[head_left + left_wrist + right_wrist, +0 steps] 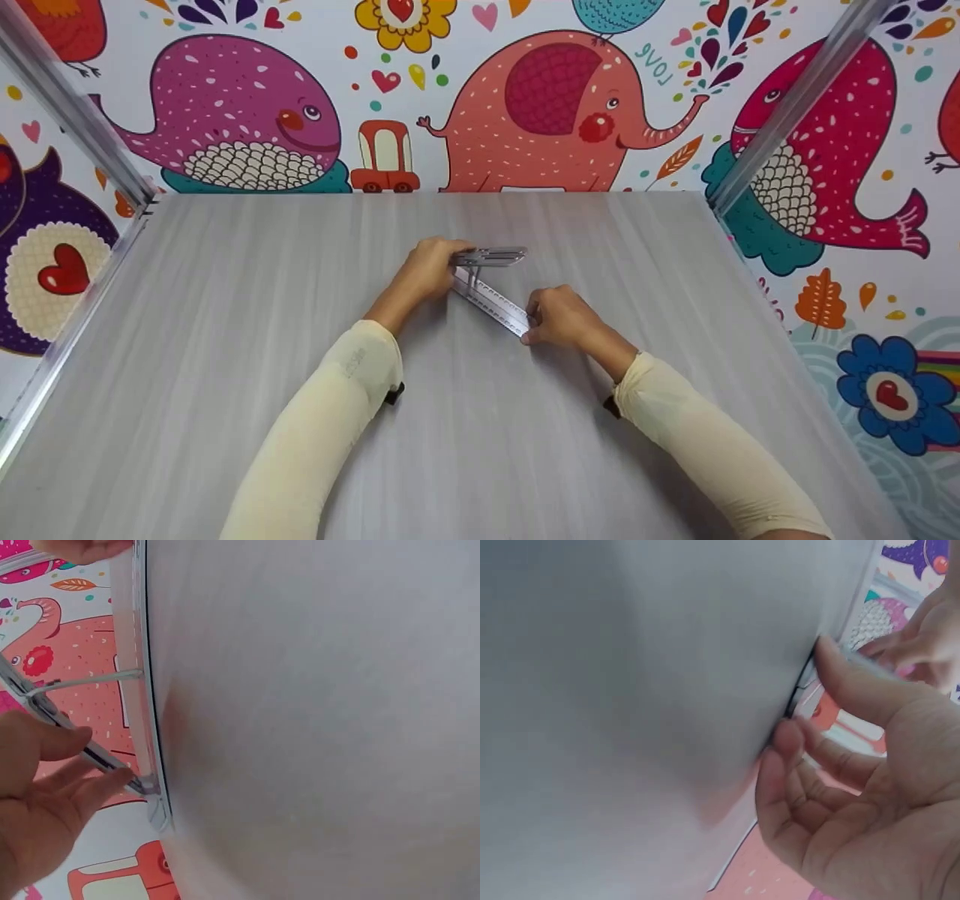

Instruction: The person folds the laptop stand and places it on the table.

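Painted animals, among them an elephant (480, 142), cover the wall beyond the hands, and metal posts (799, 105) rise to either side of them. Beneath both hands spreads a grey, streaked worktop (465, 450). Between the left hand (430, 270) and the right hand (568, 321) sits a metal stand (496, 306), half unfolded, its two bars joined at the left hand and spreading apart toward the right.

From the left hand, the base bar slants nearer the person and ends in the right hand. The upper bar (504, 257) reaches out sideways from the left hand, above the base bar and farther from the person than the right hand. Just beside the left thumb, a thin strut (90, 680) links the two bars.

The left hand grasps the upper bar close to the joint, thumb on one side, fingers on the other. The right hand pinches the base bar's free end between thumb and curled fingers. Behind each hand comes a cream sleeve (322, 427), a small dark piece (394, 393) showing under the cuff.
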Demonstrator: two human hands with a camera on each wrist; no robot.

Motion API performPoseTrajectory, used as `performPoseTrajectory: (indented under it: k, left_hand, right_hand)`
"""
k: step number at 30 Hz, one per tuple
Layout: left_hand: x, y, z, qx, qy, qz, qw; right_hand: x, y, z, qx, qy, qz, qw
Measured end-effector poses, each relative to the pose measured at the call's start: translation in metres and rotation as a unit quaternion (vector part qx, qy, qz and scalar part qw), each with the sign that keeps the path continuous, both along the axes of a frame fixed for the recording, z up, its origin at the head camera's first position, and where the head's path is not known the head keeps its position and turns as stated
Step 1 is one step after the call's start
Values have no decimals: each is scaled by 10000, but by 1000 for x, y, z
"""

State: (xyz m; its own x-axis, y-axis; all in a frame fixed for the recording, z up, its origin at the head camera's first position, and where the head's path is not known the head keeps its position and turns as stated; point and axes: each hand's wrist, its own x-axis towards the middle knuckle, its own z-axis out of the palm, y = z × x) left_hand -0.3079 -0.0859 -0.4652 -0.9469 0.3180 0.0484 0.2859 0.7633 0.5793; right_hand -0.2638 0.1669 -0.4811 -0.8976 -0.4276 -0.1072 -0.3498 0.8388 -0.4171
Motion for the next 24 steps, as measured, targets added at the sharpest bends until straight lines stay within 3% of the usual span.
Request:
performPoseTrajectory:
  k: [17, 24]
  left_hand:
    - [-27, 1, -5, 159, 183, -1043, 9942]
    - [-32, 1, -4, 422, 11, -1235, 9914]
  right_hand:
    - [40, -46, 5, 493, -240, -1113, 9923]
    - [46, -52, 2, 444, 11, -1118, 9927]
